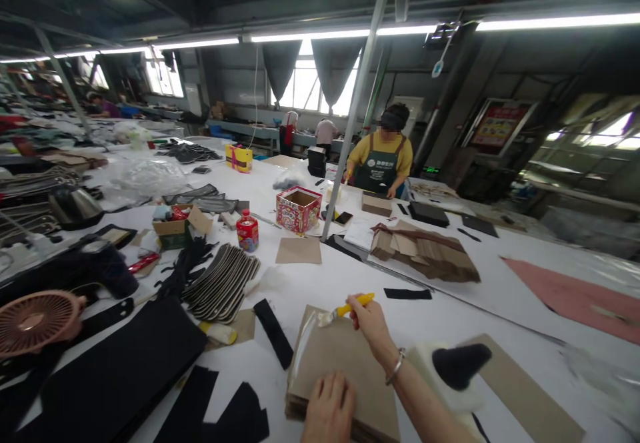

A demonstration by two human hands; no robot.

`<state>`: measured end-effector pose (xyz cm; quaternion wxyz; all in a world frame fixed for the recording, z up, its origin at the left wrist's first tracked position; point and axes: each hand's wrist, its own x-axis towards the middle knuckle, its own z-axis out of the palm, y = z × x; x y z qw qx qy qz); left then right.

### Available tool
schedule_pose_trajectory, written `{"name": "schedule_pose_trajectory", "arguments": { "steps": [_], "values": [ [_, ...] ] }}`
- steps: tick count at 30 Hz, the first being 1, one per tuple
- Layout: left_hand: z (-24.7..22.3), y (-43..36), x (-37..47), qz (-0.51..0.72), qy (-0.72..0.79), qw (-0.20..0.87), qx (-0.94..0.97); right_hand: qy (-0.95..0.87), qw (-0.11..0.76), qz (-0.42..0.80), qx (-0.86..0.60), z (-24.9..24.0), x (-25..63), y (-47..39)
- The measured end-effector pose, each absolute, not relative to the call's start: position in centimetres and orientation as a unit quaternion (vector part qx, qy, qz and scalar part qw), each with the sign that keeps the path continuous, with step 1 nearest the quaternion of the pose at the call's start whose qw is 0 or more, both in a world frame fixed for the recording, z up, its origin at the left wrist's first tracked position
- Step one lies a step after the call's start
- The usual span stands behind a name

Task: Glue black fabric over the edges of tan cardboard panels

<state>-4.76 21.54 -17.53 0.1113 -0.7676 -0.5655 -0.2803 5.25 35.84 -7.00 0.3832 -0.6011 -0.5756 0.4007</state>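
Observation:
In my right hand (pixel 369 323) is a yellow-handled paintbrush (pixel 353 305), gripped by its handle. Its pale bristles touch the top sheet of a stack of brown cardboard sheets (pixel 357 366), near the far left corner. A wet, shiny white streak runs down the left edge of that sheet. My left hand (pixel 331 408) lies flat on the near part of the stack, fingers stretched out. Left of the stack is a black strip (pixel 273 333). To the right, beside my forearm, sits a white block-like container (pixel 440 379) with a dark piece on it.
Black sheets (pixel 125 363) and a pink fan (pixel 37 323) cover the left side. Beyond the stack stand a red jar (pixel 247 231) and a red patterned box (pixel 299 209). A metal pole (pixel 357 103) rises from the table. Across it, a person in an apron (pixel 383 156) handles a brown box.

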Motion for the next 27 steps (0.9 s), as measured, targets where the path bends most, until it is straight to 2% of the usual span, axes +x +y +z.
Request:
{"name": "schedule_pose_trajectory", "arguments": {
  "steps": [10, 19, 24, 27],
  "values": [
    [-10.6, 22.2, -5.9, -0.091, -0.569, -0.151, -0.803, -0.613, 0.339, 0.304, -0.646, -3.5, 17.4, 33.0],
    [-7.8, 23.2, -5.8, -0.003, -0.544, -0.160, -0.824, -0.669, 0.291, 0.342, -0.592, -1.9, 16.6, 22.9],
    [-6.8, 23.2, -5.9, 0.022, -0.509, -0.143, -0.849, -0.557, 0.335, 0.407, -0.642, -1.7, 20.5, 18.1],
    [-6.4, 23.1, -6.0, 0.035, -0.486, -0.128, -0.864, -0.498, 0.397, 0.387, -0.667, -1.7, 23.4, 15.2]
  ]
}}
